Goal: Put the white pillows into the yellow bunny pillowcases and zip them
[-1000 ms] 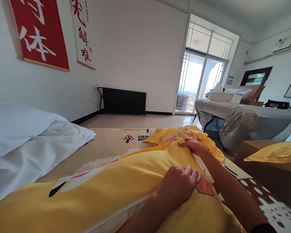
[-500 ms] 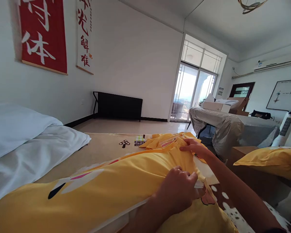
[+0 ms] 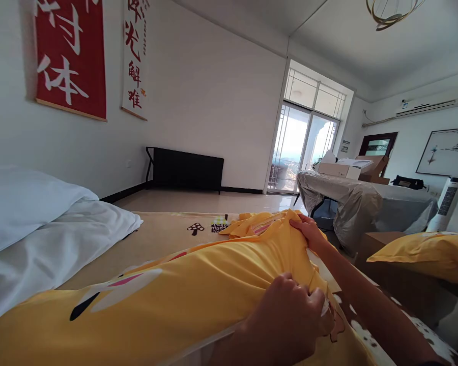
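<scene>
At the near side, I hold the yellow cover (image 3: 198,284) creased: my left hand (image 3: 294,312) clenches a bunched part, my right hand (image 3: 310,232) grasps the far end, presumably tensioning the fabric between.

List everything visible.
Printed fabric: one, yellow, foreground
Bunched cloth: one, yellow, centre
Pillow: one, yellow, right
Bedding: pile, white, left
Blanket: one, beige, centre
Scrolls: two, red, white, left
Panel: one, black, ahead
Glass door: one, white, ahead
Draped table: one, grey, right
Boxes: several, white, brown, right
Bag: one, black, tabletop
Air conditioner: one, white, right
Picture: one, monochrome, right
Tower fan: one, white, right
Chandelier: one, gold, ceiling
Left hand: one, gripping fabric
Right hand: one, gripping fabric
</scene>
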### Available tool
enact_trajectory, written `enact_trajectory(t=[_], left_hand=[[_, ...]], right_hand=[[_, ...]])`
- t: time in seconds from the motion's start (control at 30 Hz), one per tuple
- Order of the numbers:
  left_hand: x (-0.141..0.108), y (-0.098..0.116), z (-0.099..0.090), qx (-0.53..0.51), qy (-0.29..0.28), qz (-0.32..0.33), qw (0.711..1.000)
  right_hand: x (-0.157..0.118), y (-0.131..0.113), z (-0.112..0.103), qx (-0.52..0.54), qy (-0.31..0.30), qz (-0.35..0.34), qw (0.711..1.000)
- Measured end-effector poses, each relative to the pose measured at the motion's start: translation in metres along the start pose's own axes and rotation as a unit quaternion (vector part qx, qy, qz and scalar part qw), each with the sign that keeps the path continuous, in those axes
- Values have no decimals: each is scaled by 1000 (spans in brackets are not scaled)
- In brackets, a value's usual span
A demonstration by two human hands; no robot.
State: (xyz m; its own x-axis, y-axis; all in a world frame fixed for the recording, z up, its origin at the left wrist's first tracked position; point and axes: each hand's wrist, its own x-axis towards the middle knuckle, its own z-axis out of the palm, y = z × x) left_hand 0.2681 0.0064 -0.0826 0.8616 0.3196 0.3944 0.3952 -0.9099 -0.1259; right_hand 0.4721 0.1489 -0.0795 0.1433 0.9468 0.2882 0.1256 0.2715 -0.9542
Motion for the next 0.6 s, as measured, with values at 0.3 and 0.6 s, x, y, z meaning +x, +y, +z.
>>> enact_trajectory(t=[0.3, 0.6], left_hand=[[5, 10, 14, 69, -7, 2, 998], [12, 16, -8, 151, 3, -89, 984]], right_hand=[[-12, -13, 8, -111, -6, -6, 994], [-21, -59, 15, -53, 124, -136, 981]])
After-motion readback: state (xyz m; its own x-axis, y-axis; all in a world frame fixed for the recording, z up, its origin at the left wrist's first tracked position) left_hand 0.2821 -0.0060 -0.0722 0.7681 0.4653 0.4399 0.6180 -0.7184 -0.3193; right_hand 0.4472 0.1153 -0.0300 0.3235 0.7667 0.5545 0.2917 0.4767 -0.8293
